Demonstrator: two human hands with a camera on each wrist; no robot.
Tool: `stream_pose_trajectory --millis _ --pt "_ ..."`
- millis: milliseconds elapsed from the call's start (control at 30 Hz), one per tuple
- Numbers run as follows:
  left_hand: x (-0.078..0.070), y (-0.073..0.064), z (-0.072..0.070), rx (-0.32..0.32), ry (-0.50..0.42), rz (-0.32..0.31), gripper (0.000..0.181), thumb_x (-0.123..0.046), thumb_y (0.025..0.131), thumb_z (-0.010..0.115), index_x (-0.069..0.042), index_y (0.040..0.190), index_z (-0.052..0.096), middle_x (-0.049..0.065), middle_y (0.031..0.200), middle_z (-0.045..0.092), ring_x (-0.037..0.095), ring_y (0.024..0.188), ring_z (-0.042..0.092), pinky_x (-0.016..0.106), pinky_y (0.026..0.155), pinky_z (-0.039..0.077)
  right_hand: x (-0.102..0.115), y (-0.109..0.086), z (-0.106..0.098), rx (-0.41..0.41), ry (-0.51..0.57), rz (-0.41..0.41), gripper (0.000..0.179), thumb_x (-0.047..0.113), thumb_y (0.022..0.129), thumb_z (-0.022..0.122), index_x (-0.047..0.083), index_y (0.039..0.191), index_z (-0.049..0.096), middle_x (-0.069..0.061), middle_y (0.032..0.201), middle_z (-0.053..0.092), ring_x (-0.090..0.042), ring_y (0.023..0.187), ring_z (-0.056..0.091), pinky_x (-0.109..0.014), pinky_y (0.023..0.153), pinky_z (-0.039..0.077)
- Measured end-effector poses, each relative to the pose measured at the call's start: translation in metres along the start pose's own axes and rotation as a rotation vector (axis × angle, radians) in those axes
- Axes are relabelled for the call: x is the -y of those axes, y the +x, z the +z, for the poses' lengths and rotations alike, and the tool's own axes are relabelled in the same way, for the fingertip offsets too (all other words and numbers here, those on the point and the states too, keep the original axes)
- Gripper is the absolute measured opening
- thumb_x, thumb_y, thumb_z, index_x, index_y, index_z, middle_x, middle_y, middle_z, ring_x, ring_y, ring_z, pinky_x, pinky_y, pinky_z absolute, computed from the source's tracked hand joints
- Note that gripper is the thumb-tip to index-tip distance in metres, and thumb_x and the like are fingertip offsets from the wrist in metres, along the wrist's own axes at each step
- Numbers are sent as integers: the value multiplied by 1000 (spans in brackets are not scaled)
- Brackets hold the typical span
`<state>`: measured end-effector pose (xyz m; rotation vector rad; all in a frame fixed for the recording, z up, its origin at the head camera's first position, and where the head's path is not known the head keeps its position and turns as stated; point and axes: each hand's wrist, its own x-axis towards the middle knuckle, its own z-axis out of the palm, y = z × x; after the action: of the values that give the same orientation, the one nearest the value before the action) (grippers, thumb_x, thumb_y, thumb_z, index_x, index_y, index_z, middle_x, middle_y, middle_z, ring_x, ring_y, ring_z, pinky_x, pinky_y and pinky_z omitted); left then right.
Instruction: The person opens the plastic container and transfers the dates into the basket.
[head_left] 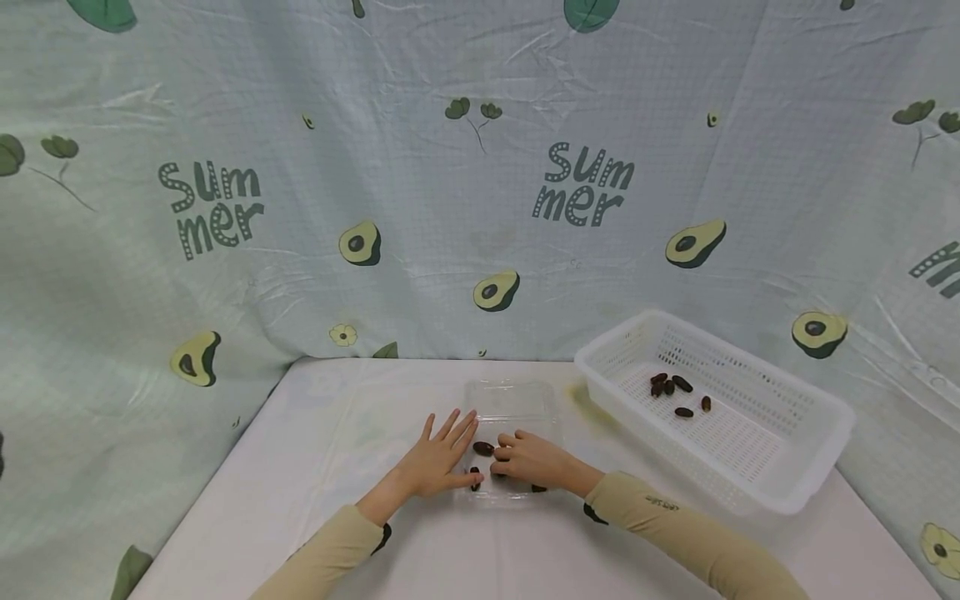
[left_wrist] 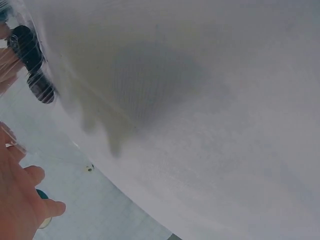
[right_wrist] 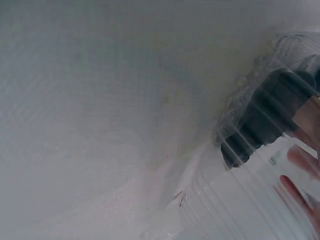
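A clear plastic clamshell box (head_left: 513, 404) lies with its lid folded back on the table, several dark brown dates inside. One date (head_left: 483, 448) sits near the middle, another (head_left: 475, 477) by the left wall. My left hand (head_left: 433, 461) rests with spread, straight fingers along the box's left side, thumb over its edge. Over the tray part, my right hand (head_left: 531, 460) has curled fingers pinching a date (head_left: 498, 474), mostly hidden under them. Through the clear wall, the right wrist view shows dark dates (right_wrist: 270, 110) close to fingers (right_wrist: 300, 197).
A white perforated plastic basket (head_left: 825, 425) stands at the right of the table, with several loose dates (head_left: 683, 412) on its floor. A pale cloth covers the table (head_left: 337, 433). Behind it hangs a curtain (head_left: 420, 183) printed with avocados.
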<state>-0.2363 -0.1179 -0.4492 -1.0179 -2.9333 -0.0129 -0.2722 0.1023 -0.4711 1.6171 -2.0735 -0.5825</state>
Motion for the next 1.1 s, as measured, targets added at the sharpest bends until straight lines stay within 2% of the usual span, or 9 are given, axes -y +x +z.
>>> stream_pose_trajectory --millis 267,567,867,1033,1100 --pt "1 1 2 -4 -10 -9 84 -64 84 35 -5 143 19 8 151 15 33 137 15 61 103 15 -2 0 -4 3 10 9 12 31 87 51 33 96 58 15 87 58 -5 82 46 -19 61 36" --pt "0 1 -1 6 -22 -13 84 -63 85 36 -6 143 17 6 151 12 32 138 13 61 103 13 -7 -8 -17 -66 1 -5 8 29 85 57 32 93 58 15 82 58 -5 79 46 -19 60 35" --pt "-1 0 -2 -4 -40 -12 84 -62 85 38 -4 142 19 9 150 16 34 137 15 61 103 13 -23 -32 -33 -109 -47 -2 8 27 81 61 28 87 55 14 79 54 -6 76 43 -20 59 32" --pt "0 1 0 -2 -30 -8 85 -62 85 38 -4 143 17 9 150 15 33 137 14 61 103 13 -31 -53 -43 -179 -28 38 13 23 78 65 26 80 53 13 73 50 -7 72 40 -20 59 27" --pt "0 1 1 0 -29 -4 85 -62 85 38 -4 143 17 10 150 14 33 137 14 62 103 13 -35 -62 -47 -183 -15 57 15 22 76 68 26 81 54 13 74 50 -7 74 40 -20 60 26"
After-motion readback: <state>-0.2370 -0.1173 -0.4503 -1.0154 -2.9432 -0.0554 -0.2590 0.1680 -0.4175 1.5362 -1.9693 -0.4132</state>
